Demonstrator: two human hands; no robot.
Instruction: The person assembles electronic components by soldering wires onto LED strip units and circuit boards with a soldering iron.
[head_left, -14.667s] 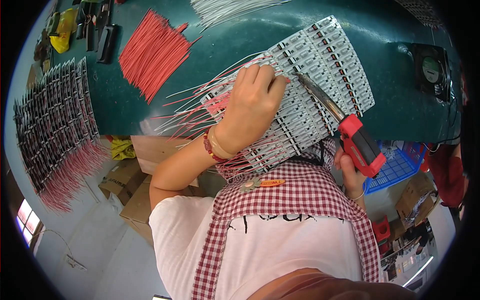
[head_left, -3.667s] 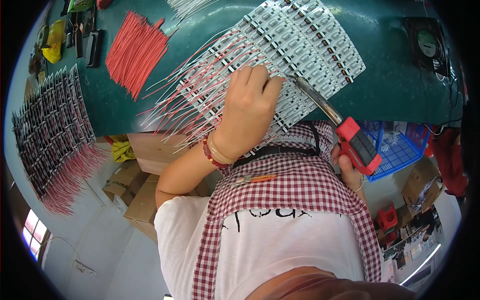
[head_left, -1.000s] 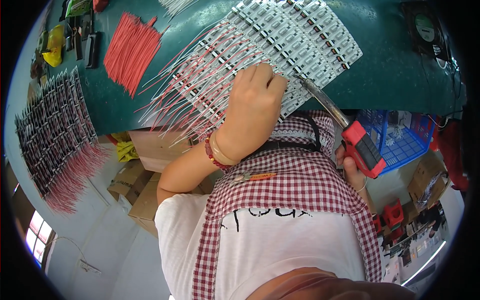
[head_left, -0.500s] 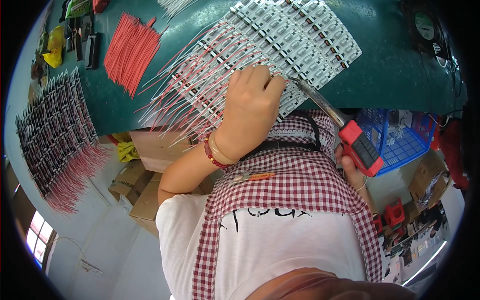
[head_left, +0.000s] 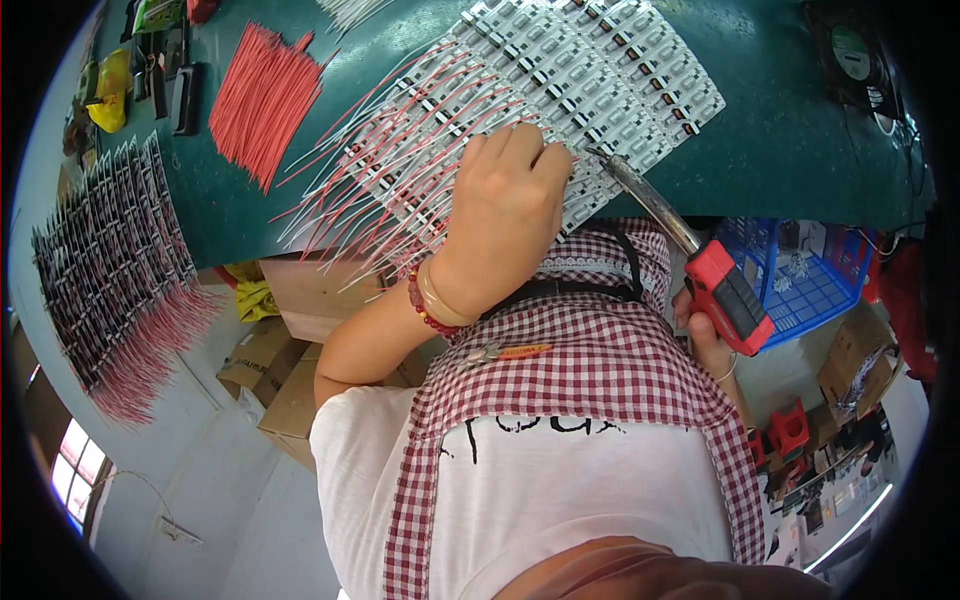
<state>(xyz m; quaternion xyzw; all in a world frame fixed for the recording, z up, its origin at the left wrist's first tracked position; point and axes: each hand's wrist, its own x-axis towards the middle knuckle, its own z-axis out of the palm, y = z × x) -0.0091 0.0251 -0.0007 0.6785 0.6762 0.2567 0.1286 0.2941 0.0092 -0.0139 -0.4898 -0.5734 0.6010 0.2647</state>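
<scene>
My left hand [head_left: 510,205] is closed over a panel of small white circuit boards [head_left: 600,90], its fingertips bent down and hidden beneath the knuckles. What they pinch cannot be seen. Rows of thin red and white wires [head_left: 335,215] fan out from the boards to the left of that hand. My right hand [head_left: 706,345] grips a soldering iron [head_left: 728,295] with a red and black handle. Its metal barrel slants up to the left, and the dark tip reaches the boards just right of my left fingers.
A bundle of red wires [head_left: 265,100] lies on the green tabletop [head_left: 770,150]. At far left hangs a sheet of dark wired boards [head_left: 115,260]. A blue basket [head_left: 815,290] stands right of the iron. Cardboard boxes [head_left: 262,355] sit below. A round black device [head_left: 850,55] is at far right.
The soldering iron has shifted slightly to the right, with its tip drawn a little away from my left fingers. My left hand stays almost in place.
</scene>
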